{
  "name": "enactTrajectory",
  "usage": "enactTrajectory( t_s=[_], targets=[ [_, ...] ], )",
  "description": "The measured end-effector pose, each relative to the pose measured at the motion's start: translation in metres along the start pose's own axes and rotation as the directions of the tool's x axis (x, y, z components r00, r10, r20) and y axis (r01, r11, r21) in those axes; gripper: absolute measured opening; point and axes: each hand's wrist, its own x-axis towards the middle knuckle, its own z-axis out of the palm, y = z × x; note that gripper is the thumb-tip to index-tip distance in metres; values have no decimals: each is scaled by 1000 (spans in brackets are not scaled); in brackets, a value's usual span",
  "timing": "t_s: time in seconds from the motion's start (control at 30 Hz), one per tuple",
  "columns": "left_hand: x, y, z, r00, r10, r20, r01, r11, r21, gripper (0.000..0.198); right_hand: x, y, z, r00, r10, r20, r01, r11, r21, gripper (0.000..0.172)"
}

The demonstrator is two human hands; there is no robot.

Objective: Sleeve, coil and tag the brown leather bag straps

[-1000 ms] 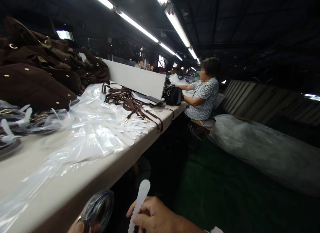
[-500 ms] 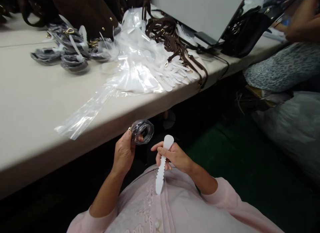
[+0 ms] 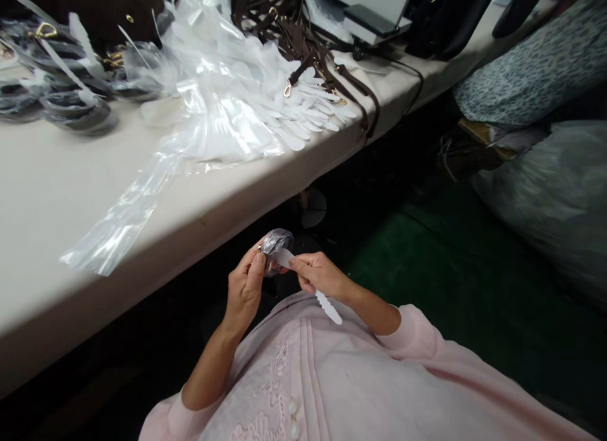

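Note:
My left hand (image 3: pixel 245 283) is closed on a coiled strap wrapped in clear plastic (image 3: pixel 275 242), held up in front of the table edge. In my right hand (image 3: pixel 318 273) is a white strip with notched edges (image 3: pixel 329 307), pinched near its wide rounded end. That wide end lies against the coil; whether it passes through the coil's middle I cannot tell. The notched tail sticks out below my right hand, over the pink shirt.
On the table (image 3: pixel 156 232) lie clear plastic sleeves (image 3: pixel 222 112), a pile of white notched strips (image 3: pixel 303 115), loose brown straps (image 3: pixel 308 49) and wrapped coils (image 3: pixel 76 109). Another person's patterned trouser leg (image 3: pixel 526 68) and a large plastic bag (image 3: pixel 550 188) are at the right.
My right hand has moved left and up, bringing the strip's wide end to the coil. The coil has turned in my left hand. The view has shifted, so the table things appear higher and farther left.

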Motion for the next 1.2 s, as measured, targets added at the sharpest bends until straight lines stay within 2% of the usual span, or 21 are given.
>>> enactTrajectory(
  t_s=[0.1, 0.2, 0.27, 0.4, 0.5, 0.6, 0.7, 0.8, 0.9, 1.03, 1.2],
  targets=[
    [-7, 2, 3, 997, 52, 62, -57, 995, 79, 50, 6, 5, 0, 996, 51, -78, -43, 994, 102, 61],
    [-13, -2, 3, 984, 92, 151, -111, 986, 122, 49, 10, 12, -1, 982, 32, -189, -11, 994, 112, 62],
    [-15, -7, 2, 971, 134, 199, -166, 974, 153, 48, 12, 15, -1, 982, 16, -190, 9, 992, 129, 63],
    [-16, -12, -2, 950, 194, 246, -238, 958, 162, 43, 8, 17, 2, 993, -26, -119, 45, 985, 166, 58],
    [-16, -15, -3, 931, 247, 270, -302, 935, 187, 43, 3, 15, 9, 985, -77, -152, 93, 990, 106, 52],
    [-21, -20, 0, 897, 356, 261, -420, 869, 261, 44, -2, 14, 20, 973, -70, -218, 96, 989, 113, 46],
    [-28, -24, 5, 858, 448, 252, -511, 793, 331, 43, -4, 14, 29, 971, -1, -241, 73, 954, 290, 40],
    [-35, -23, 8, 819, 507, 270, -574, 726, 378, 46, -4, 19, 32, 978, 98, -183, 13, 850, 527, 40],
    [-38, -24, 11, 788, 548, 282, -615, 673, 411, 50, -2, 30, 32, 967, 218, -133, -73, 737, 672, 39],
    [-41, -33, 15, 807, 530, 259, -588, 690, 422, 43, -3, 37, 34, 938, 320, -137, -111, 649, 753, 40],
    [-44, -46, 21, 881, 430, 199, -472, 764, 439, 35, -10, 27, 33, 931, 330, -154, -126, 690, 713, 30]
  ],
)
